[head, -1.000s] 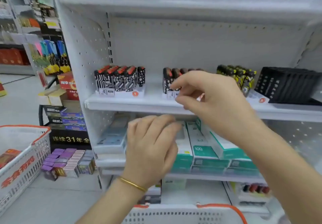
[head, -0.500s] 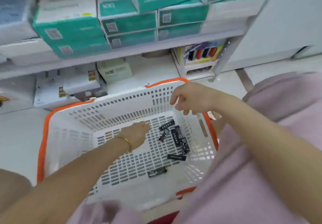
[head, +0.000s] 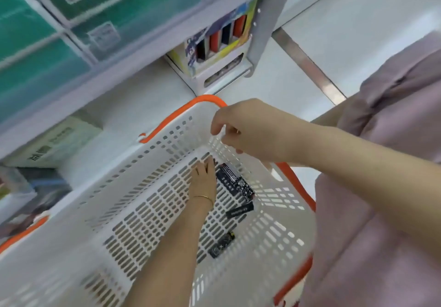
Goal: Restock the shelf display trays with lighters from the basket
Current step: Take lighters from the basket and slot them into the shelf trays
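While the left hand (head: 202, 183) is down inside the white, orange-rimmed basket (head: 152, 146), its fingers (head: 208, 164) lie straight and close together on the slotted floor, pointing into the far corner. They're flat and relaxed, with nothing gripped that I can see. A thin gold bangle (head: 204, 198) sits on that wrist.

Just to the right of those fingertips, two black patterned lighters (head: 235, 185) lie side by side, touching each other, close to the basket's right wall. Whether the fingers actually touch the nearer one is too blurred to call. A little closer to the person, a third lighter (head: 239, 211), black with pale lettering, lies on its own. Closer still, a fourth lighter (head: 222, 244) with a dark speckled print lies apart from the rest. All four are flat on the basket floor.

Up top, the right hand (head: 250, 132) hovers over the basket's far right corner, just above the rim. Its fingers are loosely curled downward and it holds nothing.

Behind the basket, a grey shelf (head: 143, 51) carries stacked teal boxes (head: 35, 44). Lower down, a yellow display carton (head: 222, 41) holds red and dark items standing upright. Pink fabric (head: 381, 211) fills the right side, over a pale tiled floor (head: 358, 20).
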Demonstrator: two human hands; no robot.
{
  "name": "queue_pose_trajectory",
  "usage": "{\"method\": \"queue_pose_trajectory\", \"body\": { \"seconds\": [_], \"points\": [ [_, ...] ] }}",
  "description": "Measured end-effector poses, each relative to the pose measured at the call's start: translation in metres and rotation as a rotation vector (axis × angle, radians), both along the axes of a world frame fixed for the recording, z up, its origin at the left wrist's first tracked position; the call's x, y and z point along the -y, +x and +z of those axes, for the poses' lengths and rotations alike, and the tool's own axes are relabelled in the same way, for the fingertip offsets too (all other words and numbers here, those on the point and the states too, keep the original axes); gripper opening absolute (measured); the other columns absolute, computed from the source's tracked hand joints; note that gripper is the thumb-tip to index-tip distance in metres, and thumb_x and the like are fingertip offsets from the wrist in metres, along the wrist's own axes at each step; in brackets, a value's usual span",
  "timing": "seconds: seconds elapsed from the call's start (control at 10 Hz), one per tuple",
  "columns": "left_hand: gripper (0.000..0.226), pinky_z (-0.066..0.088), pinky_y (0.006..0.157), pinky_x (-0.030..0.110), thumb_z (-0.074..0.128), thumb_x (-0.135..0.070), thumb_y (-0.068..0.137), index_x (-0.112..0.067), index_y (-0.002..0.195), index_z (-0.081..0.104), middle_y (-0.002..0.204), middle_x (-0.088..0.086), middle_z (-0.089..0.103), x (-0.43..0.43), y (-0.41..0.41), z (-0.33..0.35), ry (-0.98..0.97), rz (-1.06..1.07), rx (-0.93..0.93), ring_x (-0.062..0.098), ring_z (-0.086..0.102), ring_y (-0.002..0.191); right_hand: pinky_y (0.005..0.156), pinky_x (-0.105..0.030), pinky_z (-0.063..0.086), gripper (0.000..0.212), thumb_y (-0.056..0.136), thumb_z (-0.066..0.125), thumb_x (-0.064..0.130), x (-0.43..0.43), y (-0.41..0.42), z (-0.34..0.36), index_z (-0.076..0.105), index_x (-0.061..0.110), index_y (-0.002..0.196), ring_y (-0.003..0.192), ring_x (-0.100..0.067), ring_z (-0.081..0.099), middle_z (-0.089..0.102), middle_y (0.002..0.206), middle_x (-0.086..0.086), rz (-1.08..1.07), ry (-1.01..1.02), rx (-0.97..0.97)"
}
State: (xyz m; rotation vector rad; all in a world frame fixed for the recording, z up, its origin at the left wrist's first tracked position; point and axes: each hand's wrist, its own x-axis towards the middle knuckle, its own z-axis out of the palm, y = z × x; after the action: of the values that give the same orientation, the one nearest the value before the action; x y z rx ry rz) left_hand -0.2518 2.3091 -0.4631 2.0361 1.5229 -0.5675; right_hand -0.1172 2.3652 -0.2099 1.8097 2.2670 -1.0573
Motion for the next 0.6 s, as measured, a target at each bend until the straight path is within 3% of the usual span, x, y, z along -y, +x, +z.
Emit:
{"method": "queue_pose_trajectory", "body": {
  "seconds": [0.1, 0.2, 0.3, 0.5, 0.6],
  "points": [
    [0.085, 0.04, 0.101, 0.039, 0.057, -0.01, 0.09, -0.015, 0.151, -0.003, 0.148, 0.023, 0.014, 0.0, 0.0, -0.008, -0.037, 0.154, 0.032, 0.04, 0.028, 0.133, 0.071, -0.02, 0.03, 0.025, 0.096, 0.046, 0.018, -0.002, -0.003, -0.002, 0.054, 0.02, 0.12, 0.081, -0.007, 0.037, 0.034, 0.07, 0.017, 0.005, -0.011, 0.033],
    [0.075, 0.045, 0.089, 0.038, 0.06, -0.019, 0.088, -0.012, 0.147, 0.013, 0.139, 0.023, 0.025, 0.003, 0.005, -0.007, -0.142, 0.472, 0.205, 0.039, 0.043, 0.118, 0.077, -0.027, 0.04, 0.024, 0.096, 0.046, 0.02, -0.003, -0.005, -0.005, 0.054, 0.02, 0.119, 0.085, -0.014, 0.043, 0.042, 0.081, 0.009, 0.003, -0.021, 0.053],
    [0.061, 0.04, 0.084, 0.033, 0.054, -0.013, 0.092, -0.008, 0.143, 0.021, 0.136, 0.024, 0.033, 0.01, 0.023, -0.001, -0.189, 0.688, 0.417, 0.033, 0.047, 0.112, 0.077, -0.032, 0.043, 0.022, 0.094, 0.048, 0.019, -0.005, -0.006, -0.012, 0.058, 0.018, 0.114, 0.08, -0.018, 0.047, 0.038, 0.072, 0.014, -0.031, -0.047, 0.032],
    [0.067, 0.029, 0.106, 0.041, 0.044, -0.027, 0.098, -0.009, 0.15, 0.006, 0.148, 0.026, 0.017, 0.026, 0.062, 0.005, -0.317, 0.809, 0.48, 0.039, 0.031, 0.132, 0.07, -0.031, 0.041, 0.017, 0.093, 0.049, 0.022, -0.004, 0.0, -0.026, 0.058, 0.02, 0.107, 0.071, -0.014, 0.042, 0.037, 0.07, 0.017, -0.041, -0.006, 0.032],
    [0.064, 0.028, 0.105, 0.036, 0.045, -0.023, 0.098, -0.01, 0.149, 0.01, 0.148, 0.025, 0.017, 0.027, 0.073, 0.009, -0.337, 0.859, 0.511, 0.035, 0.029, 0.133, 0.065, -0.029, 0.04, 0.015, 0.092, 0.05, 0.026, -0.006, 0.004, -0.037, 0.058, 0.024, 0.104, 0.065, -0.009, 0.041, 0.039, 0.069, 0.017, -0.041, 0.03, 0.057]
  ]
}}
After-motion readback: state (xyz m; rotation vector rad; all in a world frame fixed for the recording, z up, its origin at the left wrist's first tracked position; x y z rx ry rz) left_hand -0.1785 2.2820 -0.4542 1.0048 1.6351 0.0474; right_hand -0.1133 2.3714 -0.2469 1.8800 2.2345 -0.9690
